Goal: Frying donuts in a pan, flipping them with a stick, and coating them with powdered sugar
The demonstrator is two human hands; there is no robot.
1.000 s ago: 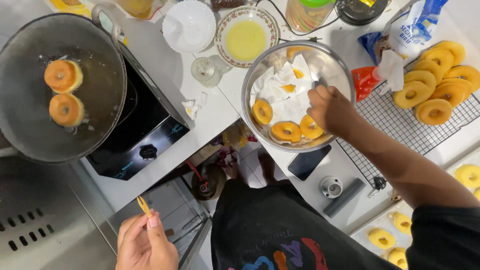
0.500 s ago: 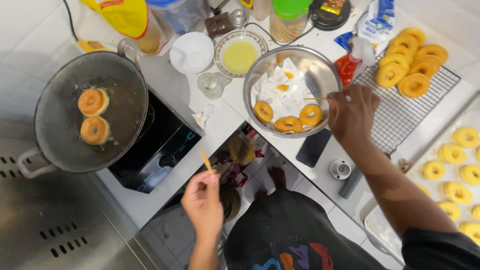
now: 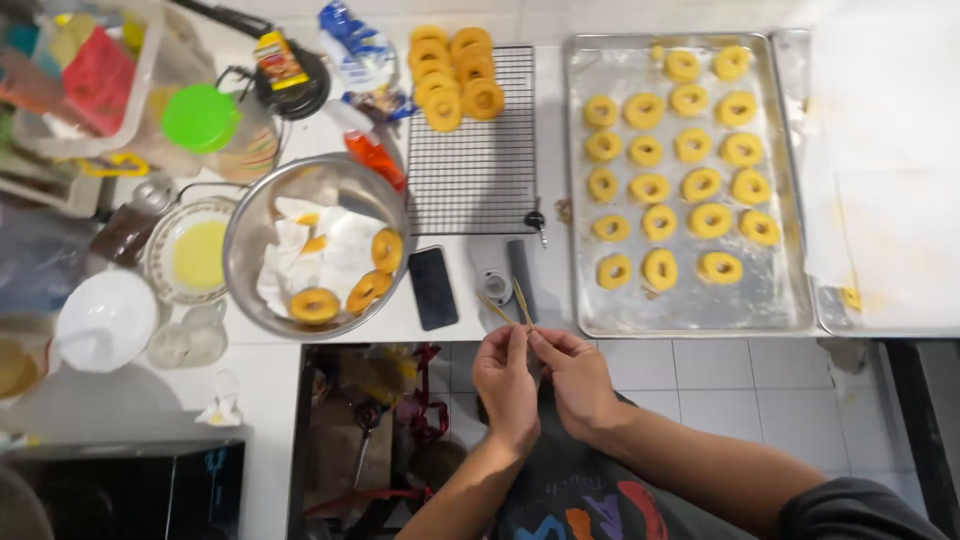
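Note:
My left hand [image 3: 505, 385] and my right hand [image 3: 575, 375] meet at the counter's front edge. Both pinch the lower ends of a pair of thin wooden sticks [image 3: 518, 302], whose tips point up over the counter. To their left stands a metal bowl [image 3: 240, 235] lined with paper, holding three fried doughnuts [image 3: 368, 290]. Beyond the hands lies a wire rack [image 3: 480, 170] with several fried doughnuts [image 3: 455, 65] at its far end. To the right, a baking tray [image 3: 690, 322] carries several pale raw dough rings [image 3: 660, 222].
A black phone [image 3: 434, 287] and a small grey gadget [image 3: 495, 282] lie by the sticks. A plate of yellow liquid [image 3: 195, 255], a white bowl [image 3: 105, 320], a glass [image 3: 190, 342] and a green-lidded jar [image 3: 200, 118] crowd the left. A black cooker [image 3: 150, 490] is bottom left.
The view has swung right, away from the frying pan. My right hand left the metal bowl and joined my left hand, and both now grip the sticks.

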